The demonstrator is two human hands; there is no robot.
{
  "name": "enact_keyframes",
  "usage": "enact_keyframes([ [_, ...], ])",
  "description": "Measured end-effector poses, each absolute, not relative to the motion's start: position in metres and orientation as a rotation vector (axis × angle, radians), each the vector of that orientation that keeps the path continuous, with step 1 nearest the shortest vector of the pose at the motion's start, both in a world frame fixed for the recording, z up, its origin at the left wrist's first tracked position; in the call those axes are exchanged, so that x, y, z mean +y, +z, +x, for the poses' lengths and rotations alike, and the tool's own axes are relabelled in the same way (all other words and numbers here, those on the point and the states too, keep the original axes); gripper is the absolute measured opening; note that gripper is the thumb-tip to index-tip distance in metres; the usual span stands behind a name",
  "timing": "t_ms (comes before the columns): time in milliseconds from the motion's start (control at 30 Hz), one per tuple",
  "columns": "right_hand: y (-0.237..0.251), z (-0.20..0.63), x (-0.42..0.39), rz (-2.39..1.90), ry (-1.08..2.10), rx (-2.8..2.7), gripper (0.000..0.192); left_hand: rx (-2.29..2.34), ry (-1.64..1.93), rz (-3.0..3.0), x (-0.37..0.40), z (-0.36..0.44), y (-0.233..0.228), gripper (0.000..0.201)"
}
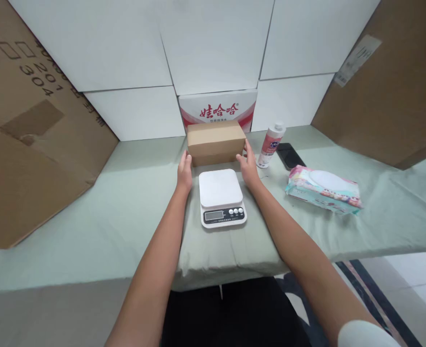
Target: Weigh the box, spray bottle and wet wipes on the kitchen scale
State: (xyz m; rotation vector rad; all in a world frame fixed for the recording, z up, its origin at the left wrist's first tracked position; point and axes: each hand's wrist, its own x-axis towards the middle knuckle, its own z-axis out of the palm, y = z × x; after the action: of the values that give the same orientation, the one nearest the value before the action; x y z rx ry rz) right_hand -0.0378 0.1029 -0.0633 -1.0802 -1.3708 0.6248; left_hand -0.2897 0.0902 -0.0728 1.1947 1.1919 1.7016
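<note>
Table (89, 207) under a pale green cloth, walled in by cardboard sheets and white panels. Behind the scale (222, 197), a closed brown box (215, 142) resting on the cloth, in front of a red-and-white carton (218, 108). Right of the scale: a pack of wet wipes (323, 189), a dark phone (290, 155), a white and pink bottle (270, 144). Left hand (185, 172) and right hand (248, 166) spread flat against the two ends of the box, clasping it between them, apparently not lifted yet. Scale platform bare, display too small to read. Judging by this: box gripped but not weighed; placing on the scale left to do.
</note>
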Motion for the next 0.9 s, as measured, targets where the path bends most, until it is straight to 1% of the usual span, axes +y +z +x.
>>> enact_keyframes([
  [100, -0.062, -0.034, 0.1, -1.097, 0.703, -1.361, 0.076, 1.305, 1.729, 1.131, 0.077, -0.288, -0.064, 0.06],
  [167, -0.057, -0.029, 0.094, -1.072, 0.685, -1.341, 0.072, 1.336, 1.756, 1.128, 0.069, -0.285, -0.059, 0.049],
  [233, -0.049, -0.023, 0.087, -1.024, 0.518, -1.328, 0.056, 1.348, 1.758, 1.131, 0.063, -0.283, -0.056, 0.036],
  [300, -0.041, -0.015, 0.081, -1.003, 0.242, -1.289, 0.042, 1.354, 1.734, 1.148, 0.061, -0.281, -0.054, 0.026],
  [367, -0.036, -0.005, 0.081, -1.061, -0.019, -1.178, 0.039, 1.361, 1.695, 1.16, 0.063, -0.28, -0.054, 0.024],
  [433, -0.038, 0.005, 0.087, -1.191, -0.146, -1.017, 0.046, 1.375, 1.655, 1.153, 0.065, -0.28, -0.054, 0.03],
  [500, -0.044, 0.013, 0.095, -1.342, -0.098, -0.926, 0.051, 1.381, 1.622, 1.149, 0.068, -0.281, -0.055, 0.04],
  [633, -0.057, 0.02, 0.104, -1.492, 0.16, -0.969, 0.045, 1.366, 1.565, 1.181, 0.074, -0.283, -0.058, 0.058],
  [767, -0.049, 0.014, 0.095, -1.29, 0.302, -1.065, 0.041, 1.357, 1.56, 1.181, 0.077, -0.286, -0.06, 0.059],
  [900, -0.027, -0.014, 0.075, -0.939, 0.598, -1.309, 0.052, 1.374, 1.622, 1.17, 0.079, -0.29, -0.062, 0.055],
])
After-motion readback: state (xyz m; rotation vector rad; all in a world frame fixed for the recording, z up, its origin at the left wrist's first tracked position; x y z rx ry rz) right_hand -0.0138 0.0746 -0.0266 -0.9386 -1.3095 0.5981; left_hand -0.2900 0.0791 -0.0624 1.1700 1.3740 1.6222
